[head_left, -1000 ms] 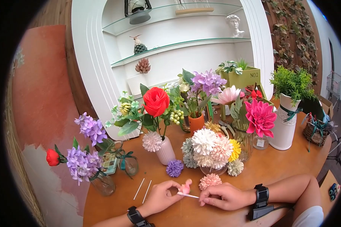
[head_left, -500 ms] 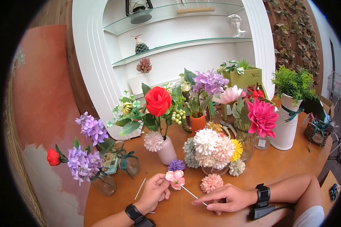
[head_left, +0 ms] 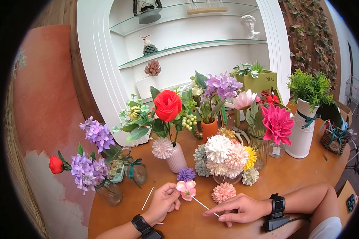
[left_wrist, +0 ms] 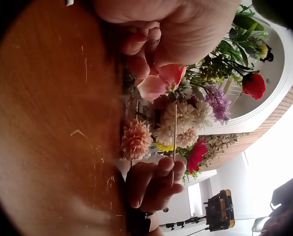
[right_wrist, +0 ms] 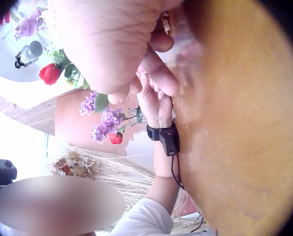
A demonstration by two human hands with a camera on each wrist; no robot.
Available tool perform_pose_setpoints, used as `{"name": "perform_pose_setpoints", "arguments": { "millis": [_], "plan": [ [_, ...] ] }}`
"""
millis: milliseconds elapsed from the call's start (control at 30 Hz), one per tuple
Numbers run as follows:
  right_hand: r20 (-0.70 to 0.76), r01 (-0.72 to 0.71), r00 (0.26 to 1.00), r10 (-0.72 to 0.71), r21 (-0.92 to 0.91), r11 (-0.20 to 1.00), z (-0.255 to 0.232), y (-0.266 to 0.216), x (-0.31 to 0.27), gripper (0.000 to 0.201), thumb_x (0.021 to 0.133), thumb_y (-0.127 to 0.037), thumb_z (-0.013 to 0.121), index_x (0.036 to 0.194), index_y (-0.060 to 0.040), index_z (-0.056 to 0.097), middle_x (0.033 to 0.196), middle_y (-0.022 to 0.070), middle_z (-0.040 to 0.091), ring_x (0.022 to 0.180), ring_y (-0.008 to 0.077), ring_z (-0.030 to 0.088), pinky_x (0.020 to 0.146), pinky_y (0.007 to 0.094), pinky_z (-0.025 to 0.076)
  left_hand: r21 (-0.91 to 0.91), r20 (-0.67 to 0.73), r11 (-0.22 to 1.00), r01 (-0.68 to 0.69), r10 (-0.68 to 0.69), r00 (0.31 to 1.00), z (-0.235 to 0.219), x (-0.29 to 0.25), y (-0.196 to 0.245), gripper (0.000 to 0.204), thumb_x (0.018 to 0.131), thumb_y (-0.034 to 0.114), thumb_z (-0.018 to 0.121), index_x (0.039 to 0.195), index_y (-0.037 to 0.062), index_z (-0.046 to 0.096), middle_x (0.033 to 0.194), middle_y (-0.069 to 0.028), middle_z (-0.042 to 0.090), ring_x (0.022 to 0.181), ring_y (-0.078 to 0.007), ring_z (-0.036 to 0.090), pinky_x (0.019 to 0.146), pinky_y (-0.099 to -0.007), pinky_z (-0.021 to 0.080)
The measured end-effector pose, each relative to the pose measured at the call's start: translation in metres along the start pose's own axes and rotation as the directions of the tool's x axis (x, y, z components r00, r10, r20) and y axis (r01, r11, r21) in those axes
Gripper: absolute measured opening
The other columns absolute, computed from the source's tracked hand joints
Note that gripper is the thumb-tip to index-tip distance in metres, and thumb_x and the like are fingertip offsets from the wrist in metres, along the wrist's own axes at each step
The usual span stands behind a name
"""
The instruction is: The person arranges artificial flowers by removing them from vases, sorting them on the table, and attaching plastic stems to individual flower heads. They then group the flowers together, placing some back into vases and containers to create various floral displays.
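Note:
A small pink flower [head_left: 186, 190] with a green centre faces the head camera, its left petal pinched by my left hand [head_left: 164, 201]. From its centre a thin white stick [head_left: 202, 204] slants down to my right hand [head_left: 240, 210], which pinches the far end between thumb and fingers. In the left wrist view, the pink flower [left_wrist: 161, 82] hangs at my left fingertips, and the stick [left_wrist: 175, 129] runs to the right hand [left_wrist: 155, 183]. The right wrist view shows my left hand [right_wrist: 155, 101] beyond the right fingers; the flower is hidden there.
Another white stick [head_left: 148, 198] lies left of my left hand. Loose pink [head_left: 223, 192] and purple [head_left: 186, 174] pompom flowers sit beyond the hands. Behind stand a bowl of pompom flowers [head_left: 218, 149], a pink vase [head_left: 176, 158], glass jars [head_left: 136, 173] and a white vase [head_left: 300, 133].
The flower has turned its face to the head camera, with my left hand moved left and up. My right hand has shifted slightly right along with the stick's end. The last half second shows almost no motion.

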State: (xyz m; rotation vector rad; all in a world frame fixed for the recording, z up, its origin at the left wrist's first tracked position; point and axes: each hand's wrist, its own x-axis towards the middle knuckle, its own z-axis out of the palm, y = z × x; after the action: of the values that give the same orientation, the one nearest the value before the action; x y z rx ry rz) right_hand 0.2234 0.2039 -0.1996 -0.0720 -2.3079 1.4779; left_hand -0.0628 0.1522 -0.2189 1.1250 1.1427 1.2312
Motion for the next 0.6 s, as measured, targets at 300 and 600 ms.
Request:
{"name": "perform_pose_setpoints", "arguments": {
  "millis": [300, 600],
  "plan": [
    [-0.01, 0.004, 1.0, -0.004, -0.009, 1.0, 0.0006, 0.0018, -0.0002, 0.036, 0.098, -0.017, 0.055, 0.133, -0.0079, 0.055, 0.096, 0.0047, 0.068, 0.063, 0.006, 0.061, 0.065, 0.0237, 0.052, 0.019, 0.004, 1.0, -0.005, 0.005, 1.0, 0.005, -0.002, 0.0051, 0.016, 0.1, 0.012, 0.049, 0.111, 0.0016, 0.053, 0.094, -0.0104, 0.064, 0.052, -0.0071, 0.053, 0.041, -0.0161, 0.036],
    [-0.003, 0.009, 1.0, -0.009, -0.003, 1.0, 0.0008, 0.0036, 0.0, 0.037, 0.098, -0.018, 0.055, 0.134, -0.008, 0.054, 0.096, 0.0043, 0.067, 0.064, 0.0062, 0.061, 0.064, 0.0238, 0.052, 0.028, -0.008, 1.0, 0.01, -0.01, 1.0, 0.0038, -0.0016, 0.0033, 0.016, 0.1, 0.012, 0.049, 0.111, 0.0012, 0.053, 0.094, -0.0118, 0.065, 0.051, -0.0072, 0.052, 0.041, -0.0163, 0.035]
  ]
}}
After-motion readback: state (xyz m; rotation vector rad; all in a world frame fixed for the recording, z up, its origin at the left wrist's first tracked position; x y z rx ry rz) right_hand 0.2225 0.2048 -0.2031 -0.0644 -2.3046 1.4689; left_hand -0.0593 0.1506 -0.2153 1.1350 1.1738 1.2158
